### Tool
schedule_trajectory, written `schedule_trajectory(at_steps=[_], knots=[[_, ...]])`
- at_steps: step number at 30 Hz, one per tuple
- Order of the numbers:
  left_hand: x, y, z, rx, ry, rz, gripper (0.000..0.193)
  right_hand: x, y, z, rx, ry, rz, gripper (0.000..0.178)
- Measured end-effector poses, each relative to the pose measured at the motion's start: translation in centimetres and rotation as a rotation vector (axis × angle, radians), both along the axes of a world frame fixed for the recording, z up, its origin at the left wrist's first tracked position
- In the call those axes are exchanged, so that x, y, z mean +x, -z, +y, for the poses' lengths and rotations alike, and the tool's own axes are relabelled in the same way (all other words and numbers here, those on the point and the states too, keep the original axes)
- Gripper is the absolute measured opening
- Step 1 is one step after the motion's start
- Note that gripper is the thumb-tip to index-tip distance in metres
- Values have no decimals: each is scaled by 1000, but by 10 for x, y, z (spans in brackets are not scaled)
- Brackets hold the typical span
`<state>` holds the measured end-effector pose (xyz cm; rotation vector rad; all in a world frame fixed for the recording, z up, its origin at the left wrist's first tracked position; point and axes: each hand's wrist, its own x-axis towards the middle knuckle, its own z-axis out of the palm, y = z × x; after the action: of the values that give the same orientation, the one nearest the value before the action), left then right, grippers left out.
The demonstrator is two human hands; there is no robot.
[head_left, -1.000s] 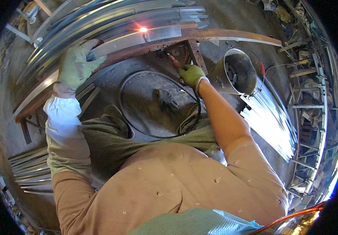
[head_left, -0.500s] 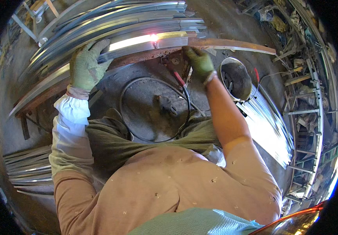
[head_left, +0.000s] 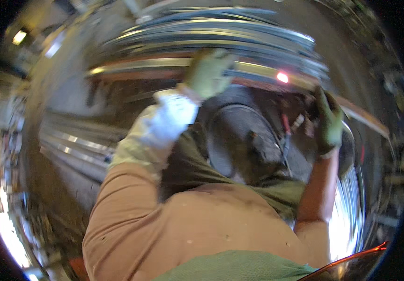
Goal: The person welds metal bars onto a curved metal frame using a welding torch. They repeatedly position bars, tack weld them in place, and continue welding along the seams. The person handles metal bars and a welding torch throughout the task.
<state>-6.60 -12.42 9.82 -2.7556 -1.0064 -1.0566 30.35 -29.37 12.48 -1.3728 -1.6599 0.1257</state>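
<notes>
A long pale metal bar [head_left: 150, 63] lies across a rusty beam [head_left: 368, 119] in front of me. My left hand [head_left: 210, 72], in a greenish work glove, is closed over the bar near its middle. My right hand [head_left: 328, 119], gloved too, has its fingers curled at the bar's right end; motion smears the fingertips. Between the hands, nearer the right one, a pinkish-red glowing spot [head_left: 282, 77] shows on the bar. Below the beam, near my right hand, rests a tool with a red handle [head_left: 286, 124] and a dark cable.
Several long metal strips [head_left: 239, 33] lie beyond the beam. More metal lengths [head_left: 82, 143] are on the floor at left, and a shiny bundle [head_left: 347, 210] is at right. A bucket [head_left: 347, 152] stands partly behind my right forearm. A hose or cable loop lies between my legs.
The view has swung left, so hands and bar appear farther right and blurred. My left hand appears closer to the glowing spot along the bar. My right hand stays by the bar's right end.
</notes>
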Motion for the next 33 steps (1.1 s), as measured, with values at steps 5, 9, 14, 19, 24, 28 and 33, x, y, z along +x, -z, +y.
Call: schedule_trajectory(at_steps=[5,9,14,19,24,28,33], knots=[[-5,2,-9,103,-101,68,42,-28,-9,11,-439,53,646,22],[-21,-14,-10,189,-80,80,55,-15,3,17,-403,-23,816,18],[-105,-23,13,-342,-260,-595,81,19,9,15,-388,-32,568,16],[-234,60,54,-435,-872,-1086,69,26,11,0,-372,89,750,27],[-213,92,59,-1233,-325,-1809,44,100,25,-26,-299,67,744,31],[-204,97,66,-1166,-211,-2031,31,139,37,-11,-410,-47,773,28],[-213,96,60,-779,-67,-2207,21,165,33,31,-387,-63,339,31]])
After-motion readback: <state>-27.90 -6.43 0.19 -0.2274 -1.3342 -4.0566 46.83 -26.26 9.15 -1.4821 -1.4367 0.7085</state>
